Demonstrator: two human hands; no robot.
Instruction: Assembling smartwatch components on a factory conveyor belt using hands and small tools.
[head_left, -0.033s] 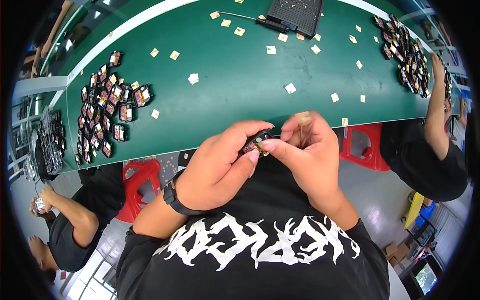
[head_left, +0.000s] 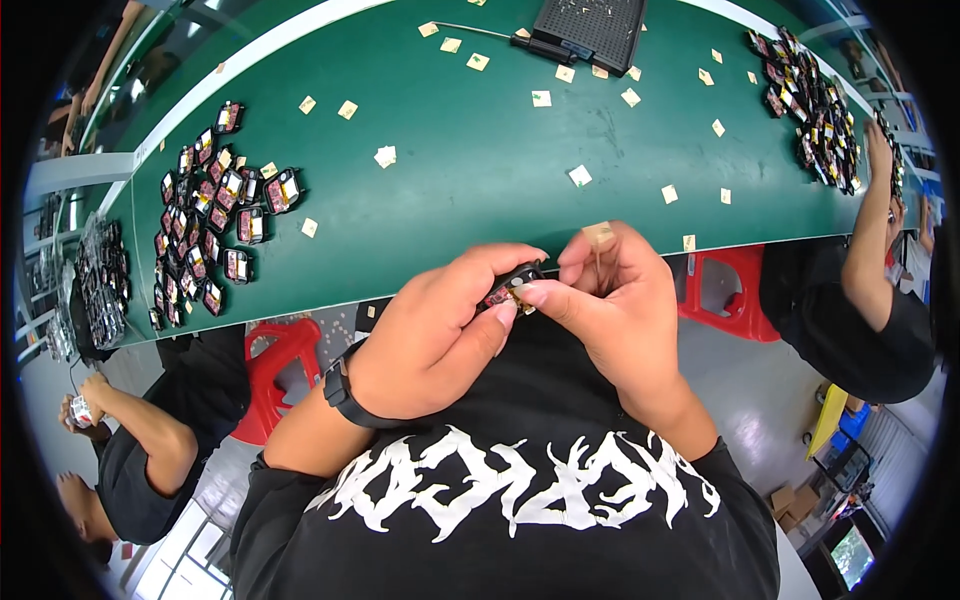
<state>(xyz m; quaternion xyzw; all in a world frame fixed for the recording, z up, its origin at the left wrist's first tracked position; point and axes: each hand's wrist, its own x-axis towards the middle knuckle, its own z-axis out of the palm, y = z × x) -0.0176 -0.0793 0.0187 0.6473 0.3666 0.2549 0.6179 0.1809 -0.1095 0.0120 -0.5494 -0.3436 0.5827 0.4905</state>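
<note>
1. Fingers of the left hand point(head_left: 425, 340) are gripping a small black-cased circuit board point(head_left: 519, 279) near the table edge, probably holding it steady for the right hand point(head_left: 625, 305).
2. Its thumb is touching the case; I cannot tell whether its other fingers are pinching the blurry tan square point(head_left: 598, 235).
3. More black cases point(head_left: 229, 189) are lying on the green table point(head_left: 450, 190), maybe for easy reaching.

Green table point(head_left: 450, 200) | black-cased devices point(head_left: 283, 190) clustered left, heaped right | perforated black tray point(head_left: 605, 25) far side | scattered pale squares point(head_left: 580, 176)
</note>
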